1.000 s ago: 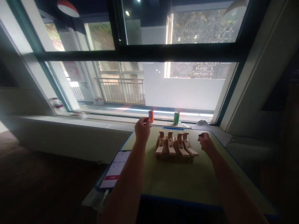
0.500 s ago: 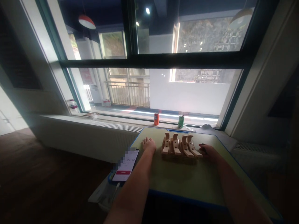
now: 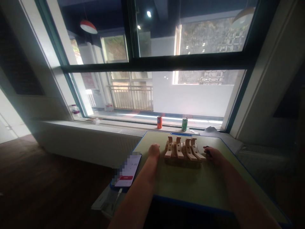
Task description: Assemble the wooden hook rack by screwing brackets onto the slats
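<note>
Several curved wooden pieces (image 3: 179, 149) with dark holes sit in a row on a wooden rack (image 3: 172, 161), mid-table. Just left of the row, my left hand (image 3: 154, 150) rests near the tabletop with its fingers curled in. Whether anything is inside that hand is hidden. On the other side, my right hand (image 3: 213, 155) is closed around a small dark object (image 3: 208, 150) whose kind I cannot make out. It is close to the rightmost wooden piece, with a small gap between them.
The pale green table (image 3: 181, 184) has a blue edge. A phone (image 3: 130, 171) with a cable lies at its left edge. An orange can (image 3: 159, 122) and a green can (image 3: 184, 124) stand on the windowsill behind. A radiator (image 3: 95, 136) runs along the wall.
My left hand has gone from spread fingers on the table to a closed shape, and it has shifted slightly right. My right hand stays nearly in place, still holding the dark object.
</note>
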